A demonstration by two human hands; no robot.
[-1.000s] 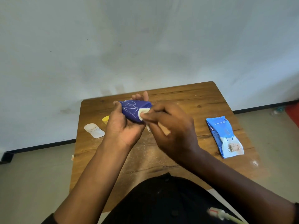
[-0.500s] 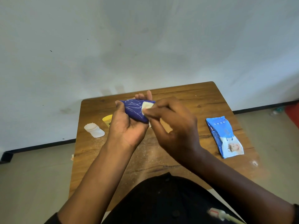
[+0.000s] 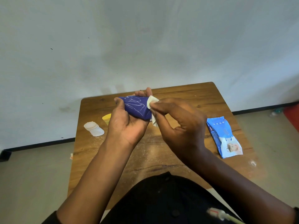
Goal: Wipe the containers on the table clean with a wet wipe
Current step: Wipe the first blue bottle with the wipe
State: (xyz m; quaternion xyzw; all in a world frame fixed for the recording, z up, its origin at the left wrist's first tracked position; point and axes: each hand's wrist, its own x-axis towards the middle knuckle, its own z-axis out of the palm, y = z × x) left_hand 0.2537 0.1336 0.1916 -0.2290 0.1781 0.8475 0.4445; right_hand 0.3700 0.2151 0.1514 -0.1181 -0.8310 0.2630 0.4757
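Left hand (image 3: 127,125): closed around the blue container (image 3: 137,107), held above the table's (image 3: 186,94) far-middle area; thumb on the left end, fingers behind.

Right hand (image 3: 178,125): pinched shut on the wipe (image 3: 152,102), pressed against the container's right end; a tail of wipe hangs below the fingers.

Blue container: dark blue, scribbled with white marks across the upper face. Long axis runs roughly left to right, tilted down toward the right. Marks lie leftward of the wipe, so in judgement the coming stroke runs left along that axis; the right hand is the nearer for it, the left serves as the clamp. Contents not visible.

White container (image 3: 93,128): lies on its side at the table's left edge, partly overhanging. Contents cannot be told.

Yellow container (image 3: 106,118): near the left edge, just beside the left hand, partly hidden. Contents cannot be told.

Wipe pack (image 3: 224,136): blue, flat, near the right edge, well apart from both hands.

Table: wooden, dusted with pale specks toward the near side.
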